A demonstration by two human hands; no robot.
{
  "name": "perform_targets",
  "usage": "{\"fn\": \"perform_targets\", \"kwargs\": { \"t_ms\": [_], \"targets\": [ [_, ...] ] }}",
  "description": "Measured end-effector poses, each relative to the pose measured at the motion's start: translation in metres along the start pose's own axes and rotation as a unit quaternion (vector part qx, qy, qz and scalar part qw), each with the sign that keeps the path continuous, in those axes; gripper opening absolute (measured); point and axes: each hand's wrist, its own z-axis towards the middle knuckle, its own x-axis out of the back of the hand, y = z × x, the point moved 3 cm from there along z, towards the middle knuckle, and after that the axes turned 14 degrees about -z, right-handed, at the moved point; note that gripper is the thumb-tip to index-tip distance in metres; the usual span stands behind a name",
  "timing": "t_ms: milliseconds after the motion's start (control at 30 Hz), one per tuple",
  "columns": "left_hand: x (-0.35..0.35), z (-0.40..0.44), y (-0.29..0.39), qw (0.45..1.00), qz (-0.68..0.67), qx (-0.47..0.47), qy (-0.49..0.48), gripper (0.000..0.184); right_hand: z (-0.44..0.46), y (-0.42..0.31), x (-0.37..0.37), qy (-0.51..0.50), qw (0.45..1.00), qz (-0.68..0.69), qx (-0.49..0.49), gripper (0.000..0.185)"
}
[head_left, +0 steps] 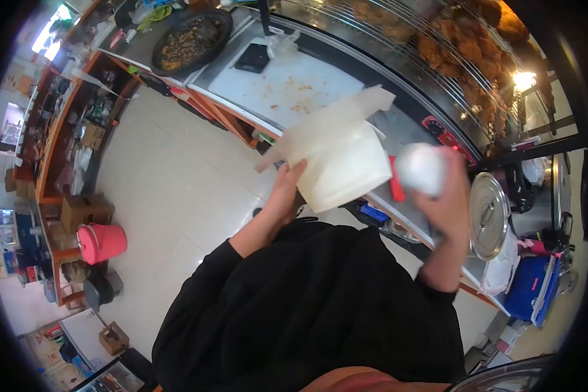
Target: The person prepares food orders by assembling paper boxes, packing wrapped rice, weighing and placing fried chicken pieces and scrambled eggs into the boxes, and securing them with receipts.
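My left hand (287, 191) grips the lower left side of a cream paper takeaway container (346, 166), thumb on its outer face. The container is tilted, with long paper flaps spread along its far edge; its inside is hidden. To the right, my right hand (447, 193) is wrapped round a white rounded container (421, 170), smeared by motion. A red piece (396, 178) shows between the two containers; I cannot tell whether it belongs to the white one. Beyond my left hand lies a white cutting board (248, 91) scattered with brown crumbs.
A black scale (251, 57) and a clear plastic bag (283, 46) sit on the board. Left of it is a dark round pan (223, 36) of crumbs. A lit glass case holds fried pieces (464, 49) on racks. A metal lid (489, 215) stands at right. A pink bucket (102, 243) is at left.
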Motion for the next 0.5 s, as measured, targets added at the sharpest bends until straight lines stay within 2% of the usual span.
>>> {"fn": "perform_targets", "kwargs": {
  "t_ms": [33,67,133,167,200,233,267,333,367,467,500],
  "targets": [
    [-0.002,-0.006,0.011,1.0,-0.004,-0.005,-0.018,0.053,0.011,-0.034,-0.034,-0.066,0.997,0.041,0.015,0.069],
    [0.008,-0.008,0.023,0.999,-0.006,-0.023,-0.027,0.051,0.017,-0.071,-0.07,-0.137,0.985,0.105,-0.024,0.066],
    [0.037,-0.006,0.047,0.997,-0.01,-0.058,-0.049,0.048,0.025,-0.142,-0.126,-0.136,0.987,0.089,0.002,0.059],
    [0.066,0.001,0.058,0.995,0.042,-0.086,-0.026,0.05,0.028,-0.17,-0.138,-0.136,0.983,0.113,0.051,0.057],
    [0.09,0.003,0.077,0.998,0.049,-0.044,-0.008,0.051,0.032,-0.194,-0.147,-0.136,0.977,0.134,0.1,0.055],
    [0.117,0.001,0.1,0.998,0.056,0.0,0.012,0.051,0.041,-0.216,-0.139,-0.044,0.971,0.176,0.158,0.045],
    [0.139,0.0,0.12,0.996,0.063,0.046,0.032,0.052,0.05,-0.228,-0.134,-0.142,0.954,0.197,0.176,0.041],
    [0.167,-0.008,0.158,0.995,0.036,0.007,0.097,0.051,0.061,-0.235,-0.123,-0.332,0.89,0.236,0.203,0.033],
    [0.188,-0.008,0.175,0.993,0.031,-0.011,0.116,0.05,0.061,-0.231,-0.136,-0.397,0.835,0.294,0.243,0.024],
    [0.221,0.001,0.221,0.99,-0.018,-0.075,0.118,0.053,0.046,-0.215,-0.181,-0.615,0.671,0.387,0.146,0.024],
    [0.23,0.005,0.236,0.99,-0.018,-0.071,0.118,0.052,0.047,-0.216,-0.182,-0.592,0.688,0.405,0.112,0.023]
  ]
}}
